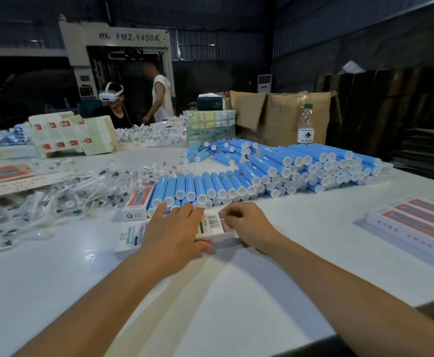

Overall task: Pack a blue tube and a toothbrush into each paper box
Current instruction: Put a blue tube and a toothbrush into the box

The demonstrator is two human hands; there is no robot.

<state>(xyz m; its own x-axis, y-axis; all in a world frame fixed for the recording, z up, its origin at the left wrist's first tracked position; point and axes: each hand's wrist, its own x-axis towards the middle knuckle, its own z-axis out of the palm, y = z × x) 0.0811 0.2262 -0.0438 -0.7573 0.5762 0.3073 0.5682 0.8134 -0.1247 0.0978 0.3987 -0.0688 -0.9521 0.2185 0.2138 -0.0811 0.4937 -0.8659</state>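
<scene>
**A:** Both hands are down on the paper box point(212, 229), which lies flat on the white table point(210, 292) right in front of the person. Its long axis runs left to right across the view.

**B:** And the left hand point(170, 231)?

**A:** Spread flat over the box's middle, fingers fairly straight and reaching toward the near row of blue tubes point(203, 186), thumb tucked against the box's near edge. It presses, it doesn't wrap.

**B:** The right hand point(246, 222) looks busier.

**A:** It sits at the box's right end, fingers curled in, pinching what looks like the end flap near the barcode. I judge that end is being closed or opened; I can't tell which, and I can't see inside.

**B:** So where does the next tube come from?

**A:** Straight ahead. The tubes lie just beyond the box, white caps pointing back at the person, so their long axes cross the box's at nearly a right angle. The left fingertips are the closer ones, almost touching the front row.

**B:** And toothbrushes point(64, 194)?

**A:** Heaped in clear wrappers off to the left, clearly on the left hand's side. A second box point(138, 202) lies between that heap and the tubes. Any tube taken would need turning to line up with the box.
</scene>
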